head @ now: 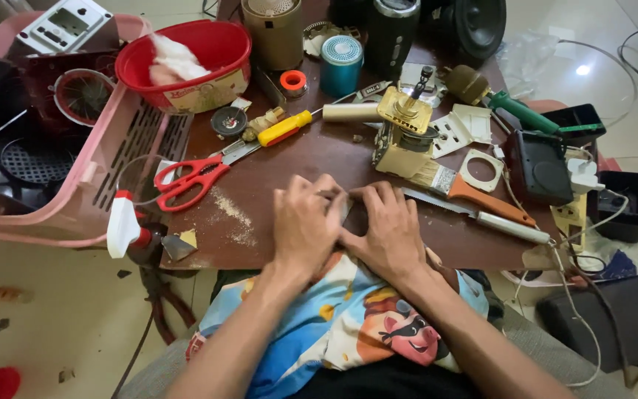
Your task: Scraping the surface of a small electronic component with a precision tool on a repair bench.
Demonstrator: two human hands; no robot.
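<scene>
My left hand (304, 225) and my right hand (389, 229) lie side by side at the front edge of the brown wooden table (289, 244). Both press down on a small flat dark piece (345, 212) held between their fingers; most of it is hidden under them. A trail of sawdust (234, 214) lies just left of my left hand. A small saw with a pale handle (481, 216) and a paintbrush with an orange handle (455, 183) lie just right of my right hand.
Red scissors (190, 181), a yellow-handled screwdriver (283, 128), a brass-coloured mechanism (404, 122), a red bowl (186, 63) and a teal can (341, 63) crowd the table. A pink basket (75, 185) and a spray bottle (123, 225) stand left. Black boxes (537, 166) and cables sit right.
</scene>
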